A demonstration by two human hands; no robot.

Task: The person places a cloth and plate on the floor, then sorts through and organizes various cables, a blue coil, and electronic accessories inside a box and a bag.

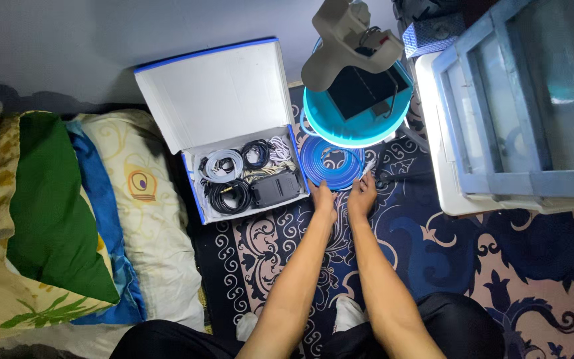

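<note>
A coil of bright blue flat cable (330, 164) lies already wound on the dark blue patterned carpet (473, 259), just right of the open white cardboard box with blue edges (234, 113). The left hand (322, 198) presses on the coil's lower edge, fingers bent around it; the right hand (363, 194) pinches the loose white-tipped end (369, 169). Inside the box sit smaller coiled black and grey cords (228, 178) and a black adapter (276, 189). The blue coil looks nearly finished but remains outside the box.
</note>
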